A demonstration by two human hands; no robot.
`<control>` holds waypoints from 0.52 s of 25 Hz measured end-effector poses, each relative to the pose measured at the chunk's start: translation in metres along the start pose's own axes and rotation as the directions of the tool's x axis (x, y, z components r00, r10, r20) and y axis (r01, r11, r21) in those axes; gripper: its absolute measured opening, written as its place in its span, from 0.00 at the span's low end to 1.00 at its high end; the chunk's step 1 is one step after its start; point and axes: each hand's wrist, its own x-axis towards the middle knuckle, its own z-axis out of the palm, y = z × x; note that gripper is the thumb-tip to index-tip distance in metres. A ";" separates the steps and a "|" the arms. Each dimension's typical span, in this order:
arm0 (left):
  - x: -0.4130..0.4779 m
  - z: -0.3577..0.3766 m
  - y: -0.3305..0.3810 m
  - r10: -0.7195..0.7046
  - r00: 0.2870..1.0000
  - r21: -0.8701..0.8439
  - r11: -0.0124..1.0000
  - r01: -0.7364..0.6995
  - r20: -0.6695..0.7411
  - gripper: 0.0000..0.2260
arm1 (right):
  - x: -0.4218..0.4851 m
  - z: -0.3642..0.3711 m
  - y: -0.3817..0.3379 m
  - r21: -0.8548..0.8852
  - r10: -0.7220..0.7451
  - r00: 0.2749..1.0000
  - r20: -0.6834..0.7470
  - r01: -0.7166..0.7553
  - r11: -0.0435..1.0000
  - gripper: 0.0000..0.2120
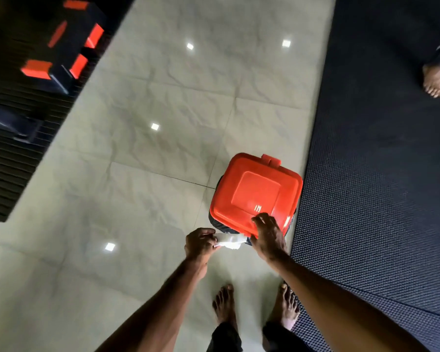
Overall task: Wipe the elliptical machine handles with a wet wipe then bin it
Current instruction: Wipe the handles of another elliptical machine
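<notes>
We are pinching the wet wipe [230, 242] in our left hand [200, 243] while our right hand [267, 233], fingers curled, is gripping the bin lid [257, 194], probably to lift it.

Dim overall, with lighting from overhead: four small square glints on the glossy tiled floor [163, 148] as reflections of ceiling lamps. Saturated, almost glowing red on the bin lid [255, 194], with a small glare spot near its front right edge. Deep underexposure at upper left, with streaky motion blur across the black-and-red equipment [61, 44]. Dark, grainy rendering of the textured mat [379, 174]. Wide-angle bending of straight lines toward the edges. Slight softness on both hands.
</notes>
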 end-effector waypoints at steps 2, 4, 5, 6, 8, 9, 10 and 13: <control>0.029 0.013 -0.016 -0.025 0.999 0.021 0.999 0.025 0.022 0.15 | 0.019 0.029 0.019 -0.132 -0.023 0.999 0.028 0.027 0.991 0.36; 0.050 0.020 -0.028 -0.046 0.998 0.047 0.998 0.045 0.030 0.15 | 0.029 0.049 0.037 -0.217 -0.053 0.997 0.050 0.063 0.974 0.47; 0.059 0.023 -0.033 -0.056 0.998 0.062 0.997 0.054 0.026 0.15 | 0.032 0.055 0.042 -0.243 -0.069 0.996 0.061 0.082 0.966 0.51; 0.066 0.025 -0.038 -0.065 0.998 0.081 0.995 0.063 0.023 0.15 | 0.034 0.062 0.047 -0.268 -0.094 0.994 0.046 0.103 0.958 0.53; 0.072 0.027 -0.043 -0.078 0.997 0.114 0.991 0.074 0.030 0.16 | 0.033 0.065 0.048 -0.291 -0.115 0.993 0.010 0.113 0.950 0.53; 0.071 0.026 -0.042 -0.080 0.996 0.127 0.989 0.076 0.033 0.16 | 0.031 0.064 0.046 -0.291 -0.112 0.994 0.003 0.108 0.950 0.52; 0.069 0.026 -0.042 -0.083 0.996 0.137 0.988 0.077 0.033 0.16 | 0.030 0.063 0.045 -0.300 -0.124 0.992 -0.010 0.115 0.947 0.51; 0.057 0.026 -0.034 -0.087 0.995 0.155 0.985 0.080 0.042 0.16 | 0.022 0.044 0.036 -0.281 -0.177 0.983 -0.041 0.159 0.947 0.47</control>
